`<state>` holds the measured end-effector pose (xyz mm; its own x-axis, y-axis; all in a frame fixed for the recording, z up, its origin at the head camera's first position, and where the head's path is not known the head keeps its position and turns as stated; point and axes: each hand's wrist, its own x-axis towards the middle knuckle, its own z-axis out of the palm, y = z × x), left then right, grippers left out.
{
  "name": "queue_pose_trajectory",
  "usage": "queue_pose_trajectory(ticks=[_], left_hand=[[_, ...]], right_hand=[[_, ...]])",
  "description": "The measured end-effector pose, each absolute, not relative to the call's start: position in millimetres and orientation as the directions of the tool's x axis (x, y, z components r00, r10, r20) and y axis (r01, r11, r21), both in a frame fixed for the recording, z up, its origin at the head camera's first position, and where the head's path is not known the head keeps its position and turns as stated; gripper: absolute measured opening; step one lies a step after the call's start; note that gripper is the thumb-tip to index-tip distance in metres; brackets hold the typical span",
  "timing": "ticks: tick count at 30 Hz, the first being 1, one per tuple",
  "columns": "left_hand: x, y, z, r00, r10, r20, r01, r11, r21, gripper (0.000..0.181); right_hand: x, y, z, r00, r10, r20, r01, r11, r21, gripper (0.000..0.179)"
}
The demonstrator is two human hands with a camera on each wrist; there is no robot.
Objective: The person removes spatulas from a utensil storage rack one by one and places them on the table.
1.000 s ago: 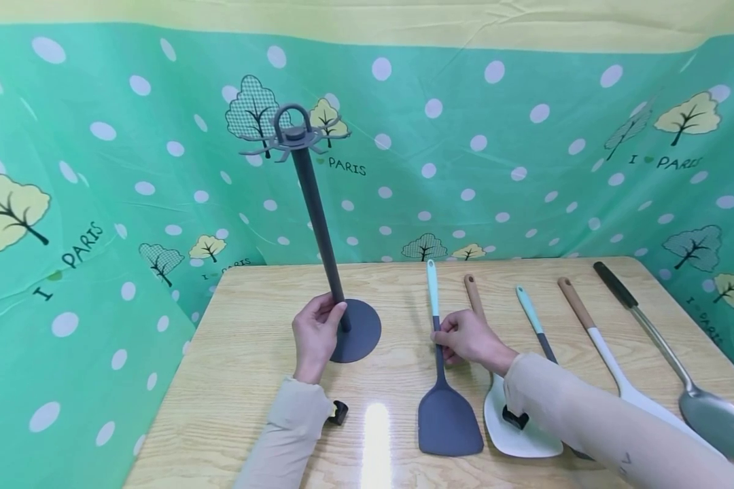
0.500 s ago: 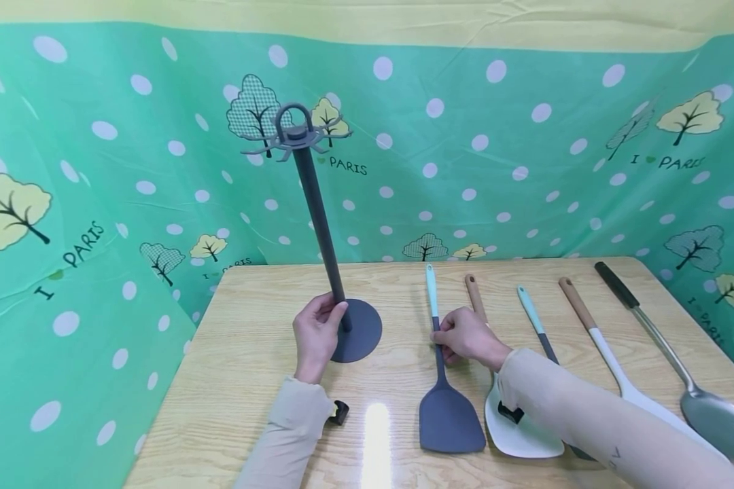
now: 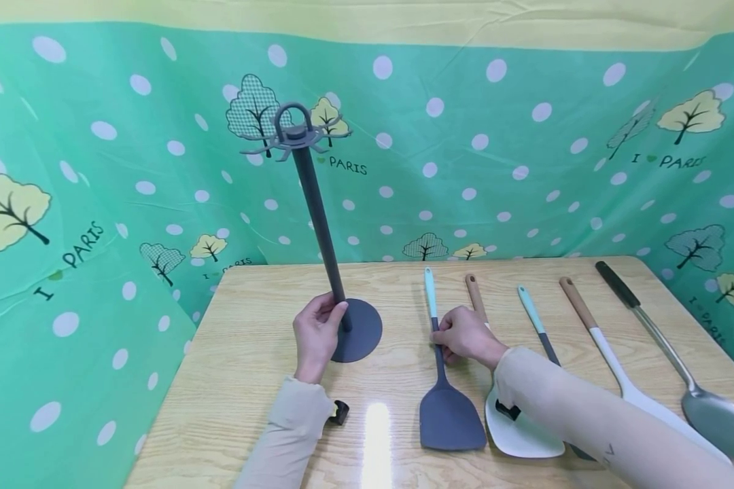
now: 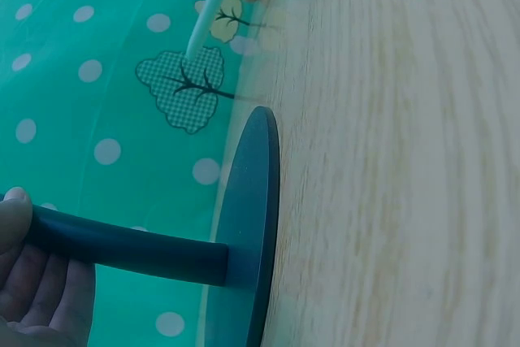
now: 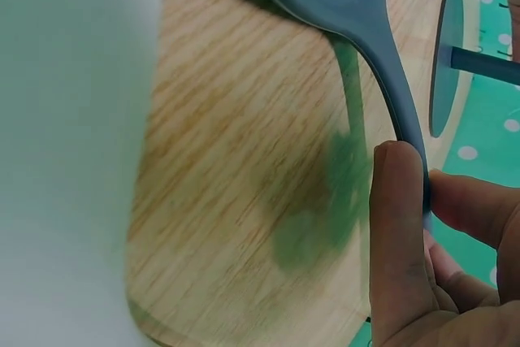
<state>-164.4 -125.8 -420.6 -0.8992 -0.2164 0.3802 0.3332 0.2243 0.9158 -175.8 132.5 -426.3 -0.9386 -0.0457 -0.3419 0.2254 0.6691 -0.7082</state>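
My left hand [image 3: 317, 334] grips the lower pole of a dark grey utensil stand [image 3: 319, 224], thumb and fingers round it just above the round base [image 4: 252, 193]. The stand is upright, with a ring of bare hooks and a loop at its top. To its right, my right hand [image 3: 466, 335] pinches the shaft of a spatula [image 3: 451, 420] between thumb and fingers. This spatula has a dark grey blade and a light-blue handle end [image 4: 207, 18], which is raised off the table. The blade points towards me; whether its edge touches the wood I cannot tell.
Right of the held spatula lie a white spatula [image 3: 520, 435] with a brown handle, a blue-handled utensil [image 3: 531, 309] partly under my sleeve, another white utensil [image 3: 608, 356] and a steel ladle-like turner [image 3: 718, 421]. A polka-dot cloth [image 3: 177, 170] hangs behind the wooden table [image 3: 251, 292].
The held spatula has tilted slightly: its handle end sits a little lower and further left in the head view, its blade edge a little higher. My left hand and the stand stay still.
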Motion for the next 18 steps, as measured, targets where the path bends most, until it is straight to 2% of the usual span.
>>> queue_pose_trajectory(ticks=[18], left_hand=[[-166.3,-126.1,-423.3,-0.9,-0.22,0.377,0.33,0.223,0.917,0.02]], right_hand=[[-180.2,129.8,-430.8,-0.929,-0.047,-0.367,0.225,0.715,-0.662,0.022]])
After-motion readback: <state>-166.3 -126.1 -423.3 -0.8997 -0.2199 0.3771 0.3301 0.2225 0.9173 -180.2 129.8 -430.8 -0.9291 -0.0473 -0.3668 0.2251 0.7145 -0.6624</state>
